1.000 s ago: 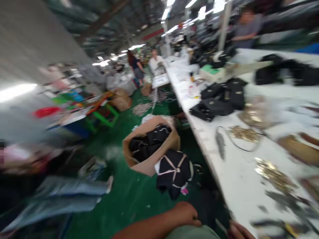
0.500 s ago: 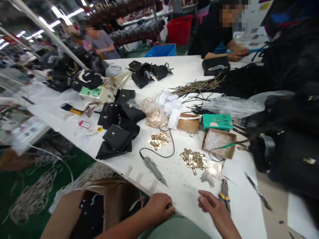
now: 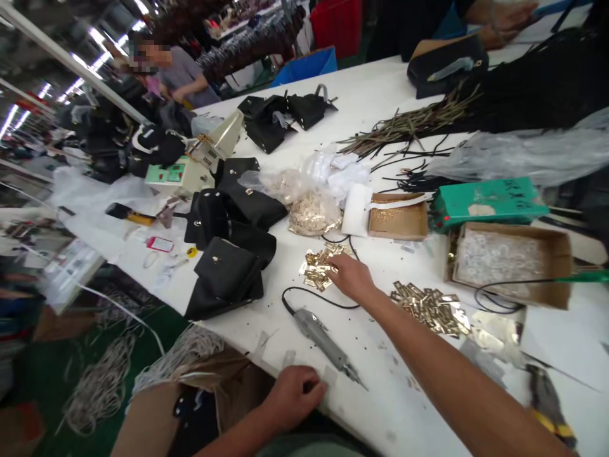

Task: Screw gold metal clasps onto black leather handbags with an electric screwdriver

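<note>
My right hand (image 3: 351, 277) reaches across the table to the farther pile of small gold metal plates (image 3: 318, 266). Its fingers are bent and pinched together on a plate at the pile's right side. By the table's front edge my left hand (image 3: 295, 395) is curled closed, thumb against the fingers; whatever is inside it is hidden. Between the hands lies a grey electric screwdriver (image 3: 320, 339), its tip towards the front edge and its black cord looping back. A second, nearer pile of gold plates (image 3: 431, 308) lies beyond my right forearm.
Black bag pieces (image 3: 226, 266) lie left of the plates. Behind stand a plastic bag of gold parts (image 3: 314, 212), a small cardboard box (image 3: 398, 222), a green box (image 3: 490, 202) and an open carton (image 3: 561, 266). Pliers (image 3: 547, 400) lie at right. An open carton (image 3: 147, 412) stands below the edge.
My right hand has moved forward and left from the front edge to the farther plate pile. My left hand stays closed at the edge. The view has shifted and come closer.
</note>
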`<state>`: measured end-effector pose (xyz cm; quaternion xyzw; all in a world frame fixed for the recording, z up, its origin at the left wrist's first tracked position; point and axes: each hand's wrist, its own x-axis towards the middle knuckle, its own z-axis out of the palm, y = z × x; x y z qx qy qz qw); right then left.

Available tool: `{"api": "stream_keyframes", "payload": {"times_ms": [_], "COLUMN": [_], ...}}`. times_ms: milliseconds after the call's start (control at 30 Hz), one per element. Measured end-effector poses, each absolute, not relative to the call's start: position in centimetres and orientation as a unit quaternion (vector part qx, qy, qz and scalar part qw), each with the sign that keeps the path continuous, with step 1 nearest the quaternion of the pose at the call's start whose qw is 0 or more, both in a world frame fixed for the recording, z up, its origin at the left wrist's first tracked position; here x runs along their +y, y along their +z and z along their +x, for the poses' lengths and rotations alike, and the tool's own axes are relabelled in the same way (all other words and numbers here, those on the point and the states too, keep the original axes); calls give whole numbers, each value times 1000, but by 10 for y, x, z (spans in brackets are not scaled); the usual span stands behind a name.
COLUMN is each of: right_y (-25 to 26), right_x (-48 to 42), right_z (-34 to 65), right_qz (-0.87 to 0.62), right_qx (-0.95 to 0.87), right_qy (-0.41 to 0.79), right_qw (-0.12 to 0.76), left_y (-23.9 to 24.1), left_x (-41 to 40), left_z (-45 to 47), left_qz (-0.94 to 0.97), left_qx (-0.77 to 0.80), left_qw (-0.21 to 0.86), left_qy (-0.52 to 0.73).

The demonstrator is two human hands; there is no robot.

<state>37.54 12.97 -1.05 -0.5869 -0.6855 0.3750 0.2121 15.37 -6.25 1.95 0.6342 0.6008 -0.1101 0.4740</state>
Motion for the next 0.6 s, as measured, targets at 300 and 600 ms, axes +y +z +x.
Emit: {"api": "stream_keyframes", "payload": {"times_ms": [300,600], "right_y": [-3,54], "right_x": [137,153], "right_z": [317,138], "right_qz": [-604,-537], "right_qx": [-700,-636], "right_qy": [294,402], "right_qw": [243,381], "left_y": [-10,-4], "left_x": [-75,-99], "left_z": [133,97], "left_qz": [544,640], "left_qx": [619,548], "left_qw": [565,513], "left_qy": [46,168]}}
